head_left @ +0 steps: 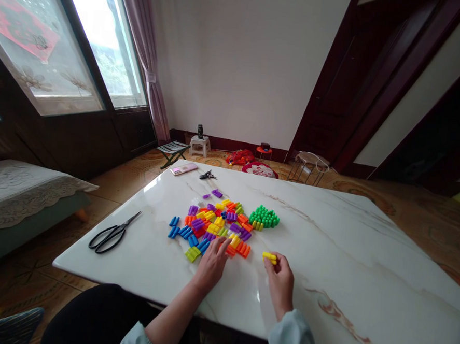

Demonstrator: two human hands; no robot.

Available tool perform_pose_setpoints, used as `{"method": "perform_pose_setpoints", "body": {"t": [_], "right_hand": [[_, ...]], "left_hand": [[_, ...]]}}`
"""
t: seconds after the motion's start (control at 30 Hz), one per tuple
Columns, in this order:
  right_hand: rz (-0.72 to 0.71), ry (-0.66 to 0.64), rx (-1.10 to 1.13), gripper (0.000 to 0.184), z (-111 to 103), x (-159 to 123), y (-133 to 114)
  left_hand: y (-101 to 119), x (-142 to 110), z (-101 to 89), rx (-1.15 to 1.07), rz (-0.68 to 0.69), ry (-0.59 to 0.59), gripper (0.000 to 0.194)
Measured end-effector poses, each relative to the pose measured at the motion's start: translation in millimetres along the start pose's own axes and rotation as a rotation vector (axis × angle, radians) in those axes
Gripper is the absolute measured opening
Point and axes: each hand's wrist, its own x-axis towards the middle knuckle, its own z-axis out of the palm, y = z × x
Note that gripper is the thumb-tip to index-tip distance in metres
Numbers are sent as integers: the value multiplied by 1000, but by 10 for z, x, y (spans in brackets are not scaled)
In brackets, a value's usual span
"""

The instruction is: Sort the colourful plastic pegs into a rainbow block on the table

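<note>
My right hand is closed on a yellow plastic block made of joined tubes, just above the table at the right of the pile. My left hand reaches over the near edge of the pile, fingers stretched out beside another yellow block; whether they touch it is hard to see. Around it lie orange blocks, blue blocks and a lime-green block. Purple blocks are mixed into the loose heap. Green blocks stand grouped together at the heap's right.
Black-handled scissors lie on the marble-patterned table at the left. A phone and a bunch of keys rest near the far edge. Beyond are a folding stool, a white stool and a wooden-topped stool.
</note>
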Motion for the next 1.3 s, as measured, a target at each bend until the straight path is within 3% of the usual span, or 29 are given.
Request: {"method": "perform_pose_setpoints", "body": {"t": [0.17, 0.3, 0.53, 0.83, 1.3], "right_hand": [[-190, -50, -169, 37, 3, 15, 58], [-332, -102, -282, 32, -39, 191, 46], [-326, -61, -404, 25, 27, 620, 157], [-308, 7, -463, 32, 169, 1124, 248], [-356, 28, -440, 27, 327, 1156, 201]], "left_hand": [[8, -34, 3, 115, 26, -73, 47], [-25, -32, 35, 160, 22, -90, 49], [-32, -19, 55, 195, 3, -89, 52], [-62, -22, 69, 211, -9, -129, 54], [-19, -2, 32, 220, -5, -132, 53]]}}
